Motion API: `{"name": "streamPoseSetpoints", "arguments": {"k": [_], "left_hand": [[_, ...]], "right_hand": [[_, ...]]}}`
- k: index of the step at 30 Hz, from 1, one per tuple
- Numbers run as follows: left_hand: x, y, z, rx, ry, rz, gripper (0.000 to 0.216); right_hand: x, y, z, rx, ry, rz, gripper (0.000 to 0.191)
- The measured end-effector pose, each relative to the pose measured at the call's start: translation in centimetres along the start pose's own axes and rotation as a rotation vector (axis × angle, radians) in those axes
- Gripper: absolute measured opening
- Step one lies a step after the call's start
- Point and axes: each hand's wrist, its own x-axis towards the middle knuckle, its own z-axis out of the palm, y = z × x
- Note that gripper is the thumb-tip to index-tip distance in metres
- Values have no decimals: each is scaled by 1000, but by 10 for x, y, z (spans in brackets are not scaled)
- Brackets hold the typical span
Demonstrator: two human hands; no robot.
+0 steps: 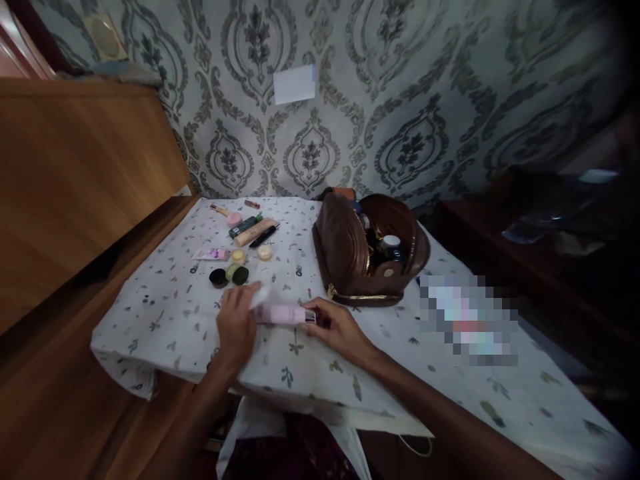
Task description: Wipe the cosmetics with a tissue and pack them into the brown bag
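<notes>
A pale pink cosmetic tube (283,314) with a shiny silver cap lies level above the near part of the table. My right hand (337,327) grips it at the cap end, thumb and fingers closed round the silver part. My left hand (237,320) is at the other end, its fingers closed on a thin white wipe (260,294) that rests against the tube. Motion blurs the left fingers a little. Just beyond the left hand stand a small black jar (218,278) and a green jar (237,273).
An unzipped brown bag (345,247) holds bottles at the back right. Farther left lie a white-and-purple tube (211,254), small yellow jars (239,257), a beige tube (256,232) and a pink sponge (234,219). A wooden cabinet (90,180) borders the patterned tablecloth (170,320).
</notes>
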Motion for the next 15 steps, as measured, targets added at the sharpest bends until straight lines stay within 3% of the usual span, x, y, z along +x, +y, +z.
{"name": "streamPoseSetpoints", "arguments": {"k": [4, 7, 11, 15], "left_hand": [[-9, 38, 14, 57, -284, 316, 42], [-11, 48, 20, 180, -389, 329, 40], [-6, 21, 11, 278, -457, 278, 34], [-3, -11, -2, 300, -511, 251, 36]], "right_hand": [[1, 2, -1, -134, 51, -84, 10], [1, 4, -2, -185, 57, -96, 5], [0, 5, -5, -181, 43, -121, 19], [0, 7, -6, -222, 18, -141, 22]]}}
